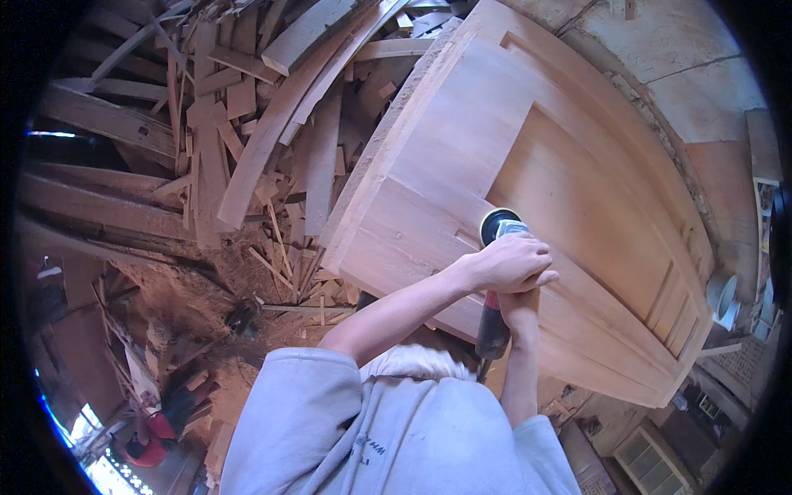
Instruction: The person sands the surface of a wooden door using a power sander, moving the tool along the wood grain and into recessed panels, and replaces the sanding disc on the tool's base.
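Note:
A handheld angle grinder [493,332], with a dark and red body, is gripped in both my hands. Its round black sanding disc [497,224] rests at the pale wooden door [429,177], beside the corner of a recessed panel. My left hand [510,262] is closed over the tool's head, just behind the disc. Lower down, my right hand [521,302] is closed around the body, its fingers partly hidden by the left hand. The door lies tilted in front of me, with recessed panels and moulded edges.
Offcuts and long boards [280,157] are heaped at the far left, with sawdust [202,289] around them. A white bucket-like container [723,299] stands past the door's right end. At lower left is a person in red [148,445]. A framed wooden piece [654,462] sits lower right.

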`<state>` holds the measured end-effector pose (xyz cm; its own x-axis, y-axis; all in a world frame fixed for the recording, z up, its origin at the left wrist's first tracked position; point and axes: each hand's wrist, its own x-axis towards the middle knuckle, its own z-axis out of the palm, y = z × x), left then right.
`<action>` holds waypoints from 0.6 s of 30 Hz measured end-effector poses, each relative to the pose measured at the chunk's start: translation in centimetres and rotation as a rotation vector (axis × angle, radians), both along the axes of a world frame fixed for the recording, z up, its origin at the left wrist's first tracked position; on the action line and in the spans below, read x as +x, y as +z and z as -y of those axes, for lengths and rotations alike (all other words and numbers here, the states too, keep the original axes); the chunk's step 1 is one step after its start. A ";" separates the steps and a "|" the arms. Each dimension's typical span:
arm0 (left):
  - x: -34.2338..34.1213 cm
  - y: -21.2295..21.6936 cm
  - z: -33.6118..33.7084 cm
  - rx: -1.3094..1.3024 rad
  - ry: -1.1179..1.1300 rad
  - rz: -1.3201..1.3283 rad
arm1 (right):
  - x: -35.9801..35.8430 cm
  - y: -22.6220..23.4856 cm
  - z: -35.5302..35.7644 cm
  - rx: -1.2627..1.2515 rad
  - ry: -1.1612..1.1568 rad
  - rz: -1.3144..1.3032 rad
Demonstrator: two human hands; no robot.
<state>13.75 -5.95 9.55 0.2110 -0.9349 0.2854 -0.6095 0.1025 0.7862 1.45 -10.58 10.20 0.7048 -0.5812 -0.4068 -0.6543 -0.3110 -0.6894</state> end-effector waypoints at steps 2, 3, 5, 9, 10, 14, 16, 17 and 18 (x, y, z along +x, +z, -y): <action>1.1 -0.7 -0.3 -0.042 0.033 -0.009 | 0.6 -0.6 0.1 0.063 -0.032 0.005; 1.8 -0.8 -0.5 -0.032 0.032 -0.007 | 1.4 -0.7 0.0 0.078 0.000 -0.023; 3.0 -1.0 -1.1 -0.018 0.013 -0.015 | 2.8 -0.9 -1.0 0.050 0.025 -0.016; 6.0 -1.2 -2.9 0.017 0.039 -0.066 | 5.5 -1.0 -2.4 0.027 0.097 -0.087; 6.8 -1.2 -3.4 0.012 0.053 -0.074 | 6.4 -0.8 -2.8 0.043 0.096 -0.112; 10.8 -0.8 -6.0 0.007 0.142 -0.111 | 11.5 0.2 -4.0 0.131 0.208 -0.180; 12.7 -0.7 -7.2 0.032 0.175 -0.106 | 13.9 -0.3 -4.8 0.082 0.285 -0.177; 13.5 -0.4 -7.7 0.019 0.206 -0.111 | 14.2 -1.9 -5.1 -0.040 0.361 -0.131; 14.2 -0.4 -8.5 0.007 0.247 -0.116 | 15.3 -1.9 -5.7 -0.001 0.345 -0.130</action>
<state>27.95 2.51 9.15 0.4639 -0.8529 0.2395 -0.5212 -0.0442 0.8523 16.79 -4.91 8.32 0.8018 -0.3191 -0.5053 -0.5931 -0.5291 -0.6069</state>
